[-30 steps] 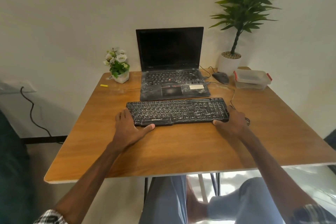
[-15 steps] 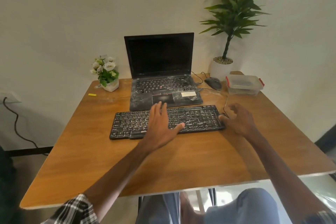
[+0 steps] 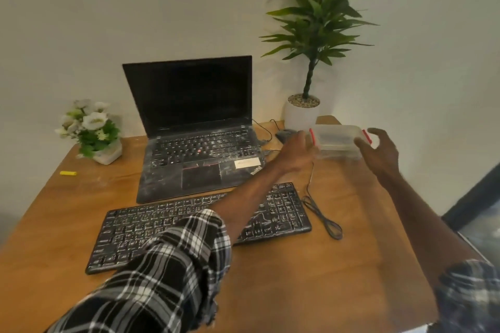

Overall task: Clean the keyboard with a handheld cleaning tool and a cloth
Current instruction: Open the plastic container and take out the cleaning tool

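Note:
The black keyboard point(image 3: 281, 213), streaked with white dust, lies in front of the laptop, and my left forearm crosses over its middle. A clear plastic container point(image 3: 336, 140) with red clips stands at the table's back right, with something dark and blurred inside. My left hand point(image 3: 296, 153) is against the container's left end; its fingertips are blurred. My right hand point(image 3: 378, 153) is at the right end with fingers spread around the corner. No cleaning tool or cloth shows in the open.
A dusty open laptop point(image 3: 200, 154) sits behind the keyboard. Beside the container are a mouse point(image 3: 284, 134) and a tall potted plant point(image 3: 303, 113). The keyboard's cable point(image 3: 322, 213) coils to its right. A flower pot point(image 3: 94, 138) and a small yellow object point(image 3: 67, 173) are at far left.
Both hands left the keyboard and reached back right to the plastic container. The view has swung right and closer to the table.

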`<state>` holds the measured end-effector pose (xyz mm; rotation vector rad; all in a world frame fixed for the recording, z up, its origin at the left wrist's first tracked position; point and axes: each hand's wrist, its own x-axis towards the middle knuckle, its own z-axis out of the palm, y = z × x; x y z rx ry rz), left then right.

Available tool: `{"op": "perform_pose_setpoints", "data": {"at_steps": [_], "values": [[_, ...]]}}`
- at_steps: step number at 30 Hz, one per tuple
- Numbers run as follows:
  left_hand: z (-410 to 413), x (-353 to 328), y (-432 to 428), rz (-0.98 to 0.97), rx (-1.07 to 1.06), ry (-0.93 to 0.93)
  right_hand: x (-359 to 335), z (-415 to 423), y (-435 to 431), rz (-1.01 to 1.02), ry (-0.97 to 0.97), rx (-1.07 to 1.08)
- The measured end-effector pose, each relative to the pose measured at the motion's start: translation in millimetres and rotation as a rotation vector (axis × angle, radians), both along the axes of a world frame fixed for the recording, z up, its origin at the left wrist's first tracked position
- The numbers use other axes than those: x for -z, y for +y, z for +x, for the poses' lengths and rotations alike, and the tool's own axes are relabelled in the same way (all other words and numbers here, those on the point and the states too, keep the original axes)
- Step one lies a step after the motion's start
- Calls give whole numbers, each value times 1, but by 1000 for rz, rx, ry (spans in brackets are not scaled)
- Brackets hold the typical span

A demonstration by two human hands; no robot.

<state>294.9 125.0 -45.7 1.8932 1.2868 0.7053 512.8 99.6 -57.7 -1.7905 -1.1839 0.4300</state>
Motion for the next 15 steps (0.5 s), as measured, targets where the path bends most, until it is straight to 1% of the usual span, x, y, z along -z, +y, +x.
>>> {"op": "perform_pose_setpoints", "data": {"at_steps": [2, 4, 7, 12, 15], "values": [[18, 2, 17, -65, 11, -17, 10, 5, 15, -38, 37, -35], [31, 5, 25, -128, 16, -5, 21, 9, 24, -30, 46, -45], [35, 9, 29, -136, -12, -14, 29, 11, 24, -8, 25, -31], [21, -1, 9, -129, 22, -163, 23, 14, -9, 38, 3, -52], [12, -1, -16, -153, 47, -242, 18, 15, -41, 48, 39, -65]]}}
